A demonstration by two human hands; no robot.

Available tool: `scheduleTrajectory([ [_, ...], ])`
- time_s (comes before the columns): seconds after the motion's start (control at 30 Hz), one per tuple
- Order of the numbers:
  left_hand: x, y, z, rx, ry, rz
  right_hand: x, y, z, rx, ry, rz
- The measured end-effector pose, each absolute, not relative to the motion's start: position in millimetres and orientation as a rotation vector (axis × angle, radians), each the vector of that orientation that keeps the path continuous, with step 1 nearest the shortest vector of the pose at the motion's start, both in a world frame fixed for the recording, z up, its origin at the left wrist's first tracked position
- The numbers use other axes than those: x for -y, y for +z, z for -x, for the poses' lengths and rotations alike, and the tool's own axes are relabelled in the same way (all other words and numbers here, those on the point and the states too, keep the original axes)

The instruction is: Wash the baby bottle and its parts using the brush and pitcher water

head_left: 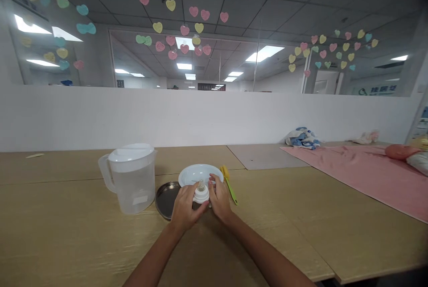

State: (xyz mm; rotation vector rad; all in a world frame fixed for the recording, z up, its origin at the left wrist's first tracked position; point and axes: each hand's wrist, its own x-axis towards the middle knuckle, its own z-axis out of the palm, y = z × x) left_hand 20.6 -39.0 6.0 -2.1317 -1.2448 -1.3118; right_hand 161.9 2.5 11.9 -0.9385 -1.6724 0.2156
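Note:
Between my two hands is a baby bottle (201, 194), seen from above with its white collar and clear teat on top. My left hand (186, 209) curls round its left side, the thumb reaching across the near side. On the right side, my right hand (219, 197) has its fingers bent against the bottle. The bottle's lower part is hidden. Just beyond stands a white bowl (187, 173). A dark round metal tray (166, 197) lies left of the bottle, partly behind my left hand. Close to my right hand lies a bottle brush (230, 187) with yellow bristles and a green handle.
A large translucent lidded jug (133, 184), holding clear liquid, stands on the wooden table (67, 233) at left. Rightward, a pink cloth (347, 166) carries a doll (399, 151). A crumpled blue-and-white cloth (302, 138) lies by the white wall (214, 117).

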Motion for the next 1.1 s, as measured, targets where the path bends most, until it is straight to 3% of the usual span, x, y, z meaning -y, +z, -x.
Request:
scheduleTrajectory([
  [0.13, 40, 6, -21, 1.250, -1.311, 2.135, -1, 15, -167, 1.659, 0.147, 0.986],
  [0.37, 37, 4, -18, 1.292, -1.342, 2.211, 13, 19, -165, 1.900, 0.140, 0.631],
  [0.77, 38, 2, -24, 1.356, -1.446, 2.324, 9, 17, -167, 1.716, 0.752, 0.465],
  [1.1, 42, 3, -23, 1.501, -1.443, 2.336, -24, 28, -193, 1.236, 0.348, 0.755],
])
